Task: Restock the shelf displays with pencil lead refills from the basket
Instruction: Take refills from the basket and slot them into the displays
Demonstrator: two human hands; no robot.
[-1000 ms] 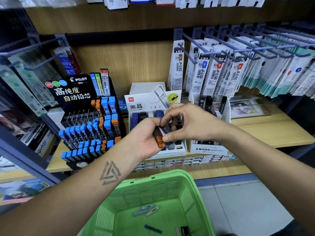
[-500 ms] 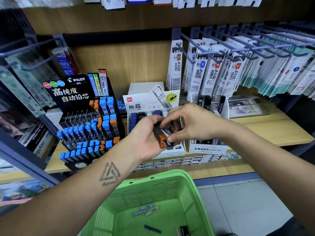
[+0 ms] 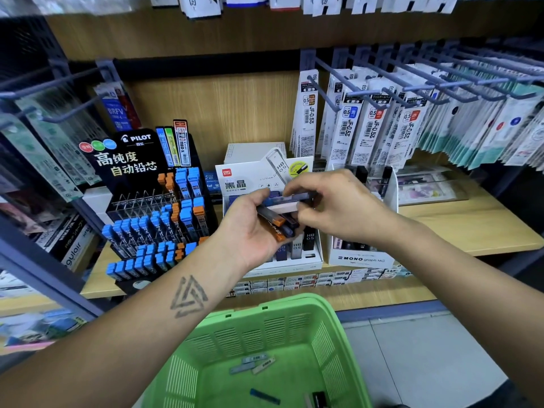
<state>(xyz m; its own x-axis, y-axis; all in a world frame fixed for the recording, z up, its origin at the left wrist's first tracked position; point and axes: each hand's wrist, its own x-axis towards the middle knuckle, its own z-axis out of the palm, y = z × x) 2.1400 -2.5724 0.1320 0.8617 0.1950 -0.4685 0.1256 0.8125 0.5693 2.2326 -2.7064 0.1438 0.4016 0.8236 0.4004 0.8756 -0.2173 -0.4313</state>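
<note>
Left hand (image 3: 253,231) cupped around a bundle of lead refill cases (image 3: 275,220) at centre frame — right hand (image 3: 338,207) pinching the top case (image 3: 294,198). At 6 o'clock, green basket (image 3: 329,343) with loose refills (image 3: 256,363); at 9 o'clock, Pilot display (image 3: 132,160).

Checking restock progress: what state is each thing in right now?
Left hand: holds a bunch of lead refill cases.
Right hand: fingers pinch one dark case from the bunch.
Green basket: nearly empty, a few cases lie on its bottom.
White display box: partly filled.
Black display rack: some slots empty.
</note>
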